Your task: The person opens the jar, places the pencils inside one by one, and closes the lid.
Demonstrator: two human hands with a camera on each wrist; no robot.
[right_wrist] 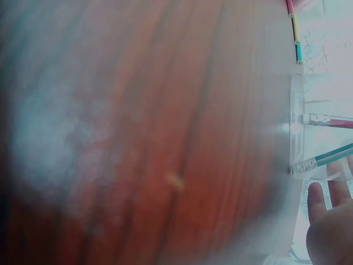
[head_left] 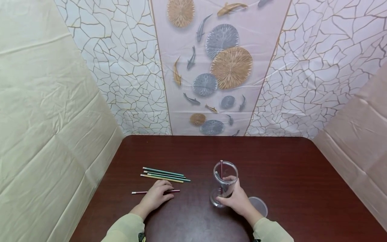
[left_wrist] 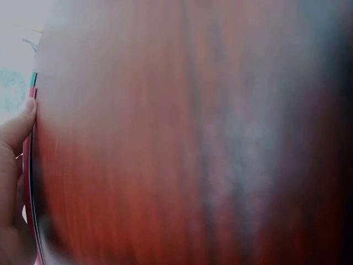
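My left hand (head_left: 155, 195) rests low over a maroon pencil (head_left: 138, 193) lying on the table; the pencil's far end shows in the gap between thumb and forefinger. In the left wrist view a fingertip (left_wrist: 31, 106) overlaps that pencil. With my right hand (head_left: 237, 199) I grip a clear cylindrical jar (head_left: 216, 183) around its side, upright on the table. Inside the jar lean a maroon pencil (right_wrist: 333, 121) and a teal pencil (right_wrist: 331, 156), their eraser ends at the bottom in the right wrist view.
Just beyond my left hand lie several loose pencils, among them a yellow pencil (head_left: 160, 177) and a teal pencil (head_left: 163, 171). A round clear lid (head_left: 260, 206) lies beside my right wrist. The dark brown table (head_left: 287, 168) meets a patterned cloth wall (head_left: 139, 84) at the back.
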